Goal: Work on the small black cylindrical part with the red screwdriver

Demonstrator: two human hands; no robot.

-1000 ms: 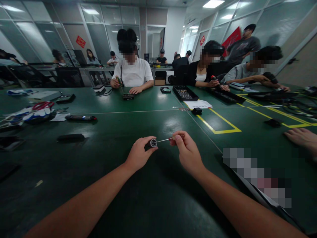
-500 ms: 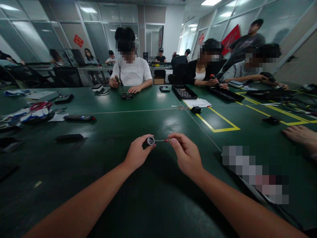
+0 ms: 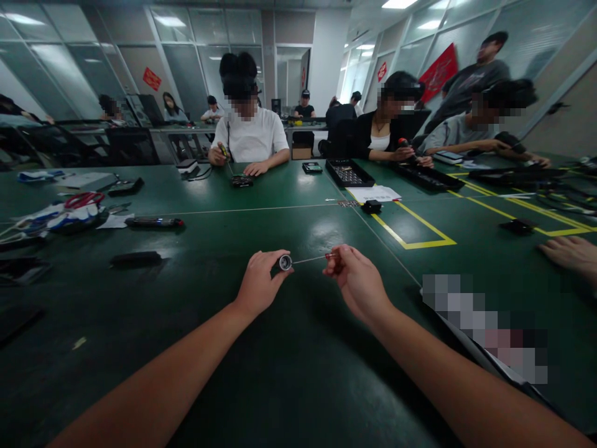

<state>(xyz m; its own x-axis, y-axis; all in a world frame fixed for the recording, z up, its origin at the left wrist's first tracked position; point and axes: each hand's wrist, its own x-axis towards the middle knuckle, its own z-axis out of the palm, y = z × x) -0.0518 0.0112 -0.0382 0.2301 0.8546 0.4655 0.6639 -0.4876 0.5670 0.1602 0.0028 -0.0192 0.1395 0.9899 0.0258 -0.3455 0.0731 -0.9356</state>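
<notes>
Between thumb and fingers, my left hand point(image 3: 261, 281) grips a short dark cylinder point(image 3: 285, 262) with a silvery ring at its open end, which faces me. My right hand point(image 3: 357, 280) is closed around the reddish handle of a thin screwdriver point(image 3: 310, 259). Its slim metal shaft points left, with the tip at or close to the cylinder's right side; whether it touches I cannot tell. Both hands are held above the green table point(image 3: 280, 373). The fingers hide most of the cylinder's body and the screwdriver's handle.
Left lie a dark pen-shaped tool point(image 3: 155, 223), a black case point(image 3: 136, 259) and a cloth bundle with red cable point(image 3: 77, 211). Ahead are a small black block point(image 3: 372, 206) and a parts tray point(image 3: 349, 173). Co-workers sit opposite; another person's hand point(image 3: 566, 256) rests at right.
My right hand has turned and moved slightly right, so the screwdriver's shaft now slants up toward the handle instead of lying level. My left hand keeps its hold on the cylinder.
</notes>
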